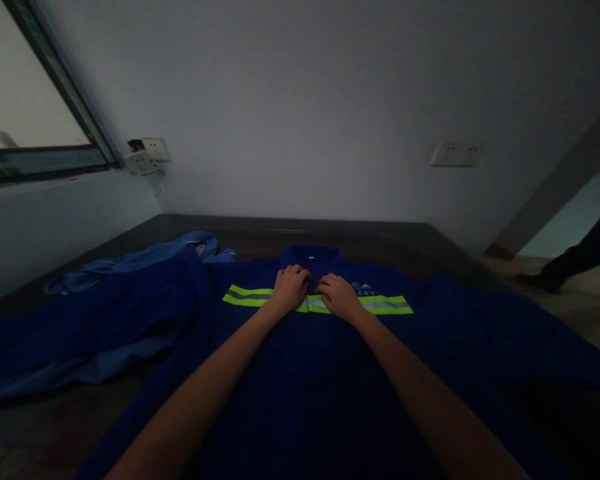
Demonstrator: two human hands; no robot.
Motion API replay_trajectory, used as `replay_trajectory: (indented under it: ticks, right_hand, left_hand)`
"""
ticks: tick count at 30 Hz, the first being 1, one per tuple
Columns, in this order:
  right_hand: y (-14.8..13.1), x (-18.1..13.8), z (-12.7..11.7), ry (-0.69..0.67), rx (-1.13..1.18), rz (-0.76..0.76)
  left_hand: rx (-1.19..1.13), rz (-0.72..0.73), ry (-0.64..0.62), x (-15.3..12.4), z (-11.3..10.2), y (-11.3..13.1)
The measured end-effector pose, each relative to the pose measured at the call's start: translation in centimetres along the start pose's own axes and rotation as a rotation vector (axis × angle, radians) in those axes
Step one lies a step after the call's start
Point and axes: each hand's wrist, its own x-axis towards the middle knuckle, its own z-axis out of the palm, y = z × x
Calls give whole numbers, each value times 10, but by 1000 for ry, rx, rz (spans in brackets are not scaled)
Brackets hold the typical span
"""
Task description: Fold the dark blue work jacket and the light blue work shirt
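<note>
A dark blue work jacket (pixel 305 373) lies spread out front side up, its collar (pixel 312 255) toward the wall and its sleeves out to both sides. A yellow-green and silver reflective strip (pixel 387 305) crosses the chest, with white lettering above it on the right. My left hand (pixel 291 287) rests on the front placket just below the collar, fingers curled onto the cloth. Close beside it, my right hand (pixel 336 295) is bent with fingertips pinched at the placket edge. Both sets of fingers seem to grip the jacket front; the fingertips are partly hidden.
The jacket lies on a dark table (pixel 380 233) against a pale wall. Lighter blue garments (pixel 145 257) are heaped at the left, partly under the sleeve. Wall sockets (pixel 455 154) sit above the table. A person's leg (pixel 580 250) shows at the far right.
</note>
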Motion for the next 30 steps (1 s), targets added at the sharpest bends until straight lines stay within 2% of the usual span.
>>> replay_trajectory:
  ticks: [4, 7, 9, 12, 14, 16, 19, 22, 27, 30]
  right_hand:
    - [1, 0, 0, -3, -21, 38]
    - [3, 0, -1, 40, 30, 63]
    - [8, 1, -3, 133, 109, 135]
    - [27, 0, -12, 328, 232, 320]
    - [42, -2, -18, 429, 277, 428]
    - [55, -4, -22, 465, 289, 490]
    - [61, -3, -16, 387, 265, 497]
    - [56, 5, -1, 216, 198, 495]
    - [52, 18, 24, -134, 13, 611]
    - [59, 18, 31, -192, -42, 633]
  left_hand:
    - [47, 23, -124, -4, -14, 14]
    - [106, 47, -164, -10, -16, 24]
    - [132, 28, -140, -15, -15, 30]
    - [123, 23, -75, -18, -10, 40]
    - [84, 80, -27, -18, -3, 47]
    - [31, 138, 6, -20, 7, 54]
    - [-25, 138, -12, -23, 24, 59]
    - [-39, 125, -59, -25, 34, 59]
    - [-42, 131, -63, -24, 35, 56]
    - [-49, 136, -66, -23, 35, 55]
